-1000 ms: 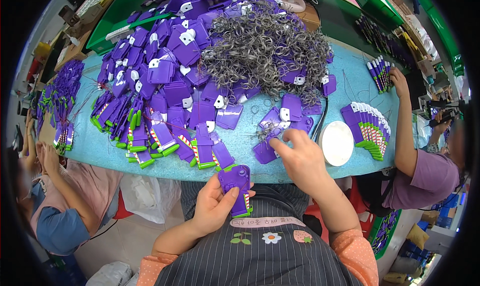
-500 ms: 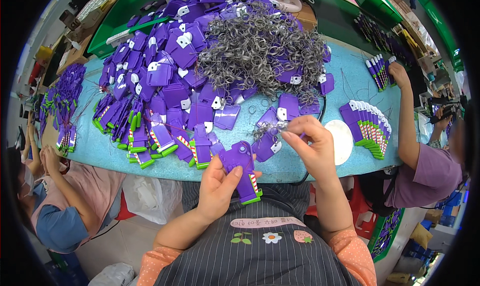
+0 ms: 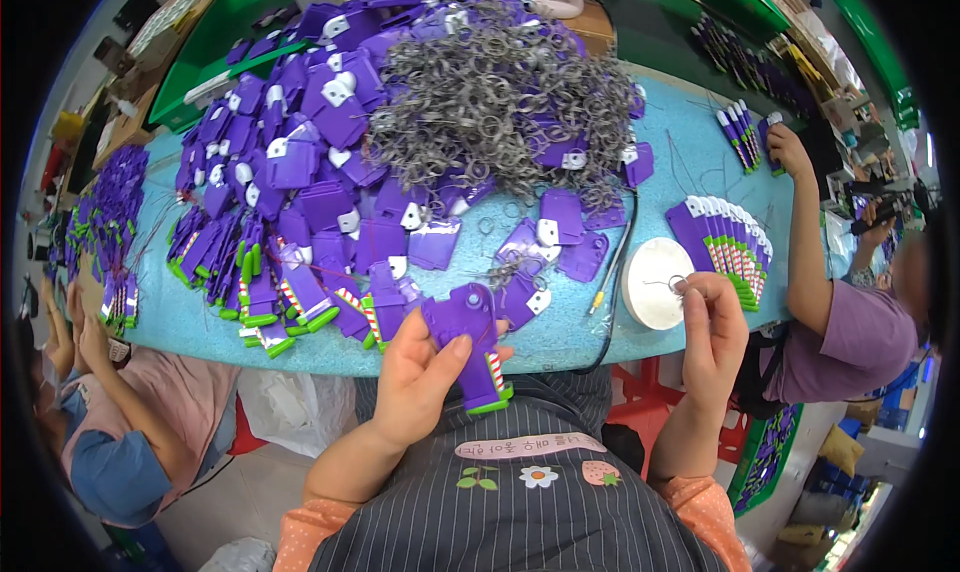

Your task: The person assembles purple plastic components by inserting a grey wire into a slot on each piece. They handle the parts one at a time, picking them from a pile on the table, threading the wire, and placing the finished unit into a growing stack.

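My left hand (image 3: 408,387) grips a purple plastic toy-like part (image 3: 466,334) with a green end and a red-and-white striped edge. It hangs tilted in front of my apron. My right hand (image 3: 712,334) is closed in a pinch on a thin wire spring (image 3: 657,282), its coil at my fingertips and one leg sticking out. This spring hovers over a round white dish (image 3: 640,307) by the table edge. A heap of grey wire springs (image 3: 500,102) lies beyond on purple plastic pieces (image 3: 340,112). Several loose springs (image 3: 515,270) lie nearer to me.
Green-tipped purple parts (image 3: 255,292) are piled left of centre. A fan of similar parts (image 3: 715,234) lies right of the dish. A black cable (image 3: 622,262) crosses the blue table (image 3: 560,347). Co-workers' arms (image 3: 812,242) reach in at both sides.
My right hand has moved right, from the loose springs to the dish, with one spring in its fingers. My left hand keeps the purple part. The whole view has shifted slightly.
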`<control>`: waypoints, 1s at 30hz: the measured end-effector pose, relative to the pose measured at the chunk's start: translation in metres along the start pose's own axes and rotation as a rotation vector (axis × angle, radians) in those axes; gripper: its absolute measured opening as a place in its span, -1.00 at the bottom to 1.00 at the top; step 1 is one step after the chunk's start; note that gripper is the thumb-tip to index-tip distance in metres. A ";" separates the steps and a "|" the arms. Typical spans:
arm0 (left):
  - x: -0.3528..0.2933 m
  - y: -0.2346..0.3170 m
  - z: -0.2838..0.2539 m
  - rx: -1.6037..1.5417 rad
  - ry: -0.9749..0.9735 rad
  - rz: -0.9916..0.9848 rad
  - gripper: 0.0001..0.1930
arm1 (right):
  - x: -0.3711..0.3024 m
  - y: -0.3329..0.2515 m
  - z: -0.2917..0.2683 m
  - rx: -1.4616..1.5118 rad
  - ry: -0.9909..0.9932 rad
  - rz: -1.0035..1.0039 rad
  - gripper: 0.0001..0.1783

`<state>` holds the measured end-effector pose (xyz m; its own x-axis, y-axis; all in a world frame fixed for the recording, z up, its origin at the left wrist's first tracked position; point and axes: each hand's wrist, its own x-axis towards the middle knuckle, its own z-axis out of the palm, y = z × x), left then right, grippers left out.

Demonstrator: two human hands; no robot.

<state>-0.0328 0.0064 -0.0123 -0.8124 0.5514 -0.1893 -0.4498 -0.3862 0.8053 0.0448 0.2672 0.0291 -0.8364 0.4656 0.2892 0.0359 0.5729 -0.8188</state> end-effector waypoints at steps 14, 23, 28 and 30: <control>-0.001 0.017 0.005 0.152 0.081 0.139 -0.69 | -0.010 0.023 -0.015 -0.174 0.088 -0.027 -0.98; -0.031 0.004 0.031 0.030 -0.264 -0.189 -0.60 | -0.040 -0.024 0.037 0.683 -0.340 0.030 -0.94; -0.032 0.006 0.025 0.076 -0.261 -0.175 -0.62 | -0.049 -0.035 0.056 0.816 -0.524 0.296 -0.85; -0.033 0.006 0.022 0.140 -0.262 -0.202 -0.63 | -0.051 -0.028 0.056 0.863 -0.568 0.313 -0.89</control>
<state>-0.0003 0.0023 0.0113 -0.5816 0.7840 -0.2171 -0.5217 -0.1547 0.8390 0.0560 0.1900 0.0094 -0.9965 0.0004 -0.0840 0.0803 -0.2890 -0.9540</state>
